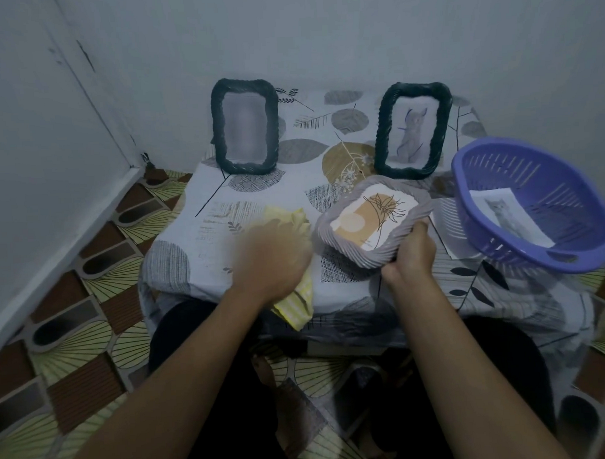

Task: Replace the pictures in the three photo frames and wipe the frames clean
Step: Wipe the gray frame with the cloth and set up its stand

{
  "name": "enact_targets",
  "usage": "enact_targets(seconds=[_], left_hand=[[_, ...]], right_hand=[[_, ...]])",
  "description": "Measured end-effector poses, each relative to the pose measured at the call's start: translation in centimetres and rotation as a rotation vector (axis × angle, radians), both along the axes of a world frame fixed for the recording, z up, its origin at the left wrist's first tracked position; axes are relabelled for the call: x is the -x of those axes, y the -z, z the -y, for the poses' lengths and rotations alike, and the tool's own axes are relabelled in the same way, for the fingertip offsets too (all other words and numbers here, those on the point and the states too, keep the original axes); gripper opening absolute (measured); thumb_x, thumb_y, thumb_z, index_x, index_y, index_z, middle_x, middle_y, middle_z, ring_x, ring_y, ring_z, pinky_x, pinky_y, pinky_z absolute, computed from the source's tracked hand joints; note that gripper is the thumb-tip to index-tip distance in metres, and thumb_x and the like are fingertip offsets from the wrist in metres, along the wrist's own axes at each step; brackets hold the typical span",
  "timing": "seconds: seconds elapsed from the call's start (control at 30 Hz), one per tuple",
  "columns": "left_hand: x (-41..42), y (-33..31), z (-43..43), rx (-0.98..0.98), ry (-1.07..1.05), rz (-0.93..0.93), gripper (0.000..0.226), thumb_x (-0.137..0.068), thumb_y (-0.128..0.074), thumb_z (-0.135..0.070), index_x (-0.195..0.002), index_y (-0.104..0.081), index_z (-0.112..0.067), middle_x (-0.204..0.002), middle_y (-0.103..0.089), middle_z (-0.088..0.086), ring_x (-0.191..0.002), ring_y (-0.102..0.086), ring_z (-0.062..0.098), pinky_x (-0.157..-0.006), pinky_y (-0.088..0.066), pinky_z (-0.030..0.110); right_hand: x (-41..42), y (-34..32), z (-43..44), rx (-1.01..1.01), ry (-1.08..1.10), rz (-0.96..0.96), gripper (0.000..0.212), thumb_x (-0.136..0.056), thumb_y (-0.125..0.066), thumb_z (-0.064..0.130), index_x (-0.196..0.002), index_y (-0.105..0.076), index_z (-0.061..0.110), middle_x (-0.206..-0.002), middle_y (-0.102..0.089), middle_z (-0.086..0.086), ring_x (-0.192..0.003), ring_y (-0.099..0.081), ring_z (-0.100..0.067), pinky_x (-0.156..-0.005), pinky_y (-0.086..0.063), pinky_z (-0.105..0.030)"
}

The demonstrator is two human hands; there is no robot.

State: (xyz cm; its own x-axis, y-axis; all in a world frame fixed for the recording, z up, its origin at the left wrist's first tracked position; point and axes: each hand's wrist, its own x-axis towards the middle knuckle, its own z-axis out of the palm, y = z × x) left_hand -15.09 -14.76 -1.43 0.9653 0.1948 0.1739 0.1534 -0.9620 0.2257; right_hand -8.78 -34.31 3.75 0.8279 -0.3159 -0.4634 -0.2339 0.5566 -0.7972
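Tablecloth (292, 185); grey frame (372, 220) between right fingers (419, 229)

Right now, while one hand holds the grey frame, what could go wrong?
The right hand grips the grey frame at one corner only, tilted; wiping pressure might twist it loose. The purple basket sits tilted near the table edge; an elbow could tip it, with the cat picture inside. A wide sweep of the yellow cloth might topple the upright dark frame behind it.

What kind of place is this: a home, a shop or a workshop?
Probably a room in a home: a leaf-patterned tablecloth spread in a corner of plain painted walls, a fan-patterned floor covering, and a dark woven photo frame on display.
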Motion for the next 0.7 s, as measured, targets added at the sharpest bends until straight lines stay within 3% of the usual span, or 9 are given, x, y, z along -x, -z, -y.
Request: enact_targets(seconds=[0.07,0.17,0.3,0.43,0.57,0.7], left_hand=[[0.5,0.4,-0.5,-0.011,0.012,-0.009,0.069,-0.09,-0.034,-0.064,-0.148,-0.037,-0.026,-0.157,-0.035,0.001,-0.139,-0.034,0.028,-0.107,-0.029,0.047],[0.2,0.2,-2.0,0.048,-0.034,0.025,0.067,-0.089,-0.036,-0.055,-0.147,-0.039,-0.02,-0.154,-0.039,0.007,-0.135,-0.038,0.032,-0.105,-0.033,0.049],[-0.9,-0.8,-4.4,0.201,-0.126,0.048,0.061,-0.096,-0.051,-0.041,-0.146,-0.032,-0.013,-0.143,-0.048,0.014,-0.127,-0.044,0.037,-0.102,-0.035,0.051],[-2.0,-1.4,-6.7,0.222,-0.192,0.047,0.045,-0.096,-0.054,-0.035,-0.131,-0.044,-0.008,-0.134,-0.051,0.018,-0.122,-0.045,0.038,-0.098,-0.037,0.05],[-2.4,-1.4,-7.9,0.24,-0.246,0.083,0.05,-0.094,-0.059,-0.037,-0.133,-0.051,-0.007,-0.143,-0.042,0.019,-0.124,-0.043,0.042,-0.102,-0.038,0.051],[-2.6,-2.1,-7.9,0.161,-0.347,0.03,0.058,-0.089,-0.062,-0.05,-0.137,-0.051,-0.02,-0.144,-0.047,0.009,-0.132,-0.039,0.035,-0.109,-0.027,0.051]], right_hand=[[0.0,0.0,-0.3,-0.015,-0.032,0.003,0.034,-0.108,-0.036,0.03,-0.107,-0.063,0.009,-0.094,-0.07,-0.008,-0.082,-0.07,-0.024,-0.061,-0.06,-0.034],[0.3,0.1,-0.6,-0.018,-0.072,0.005,0.036,-0.108,-0.036,0.032,-0.099,-0.063,0.011,-0.095,-0.071,-0.009,-0.083,-0.07,-0.025,-0.07,-0.061,-0.039],[0.7,0.3,-1.2,0.006,-0.142,0.0,0.037,-0.107,-0.038,0.036,-0.107,-0.063,0.008,-0.098,-0.07,-0.011,-0.083,-0.069,-0.025,-0.065,-0.059,-0.037],[1.2,0.4,-2.0,0.027,-0.227,-0.014,0.035,-0.107,-0.041,0.034,-0.103,-0.065,0.009,-0.096,-0.071,-0.012,-0.082,-0.069,-0.027,-0.067,-0.06,-0.039],[1.8,0.4,-2.6,0.06,-0.271,-0.013,0.038,-0.107,-0.042,0.033,-0.101,-0.068,0.007,-0.089,-0.073,-0.012,-0.077,-0.071,-0.028,-0.064,-0.062,-0.04],[1.7,0.3,-2.7,0.061,-0.299,0.007,0.039,-0.105,-0.044,0.037,-0.108,-0.069,0.007,-0.101,-0.075,-0.016,-0.091,-0.072,-0.035,-0.077,-0.06,-0.052]])
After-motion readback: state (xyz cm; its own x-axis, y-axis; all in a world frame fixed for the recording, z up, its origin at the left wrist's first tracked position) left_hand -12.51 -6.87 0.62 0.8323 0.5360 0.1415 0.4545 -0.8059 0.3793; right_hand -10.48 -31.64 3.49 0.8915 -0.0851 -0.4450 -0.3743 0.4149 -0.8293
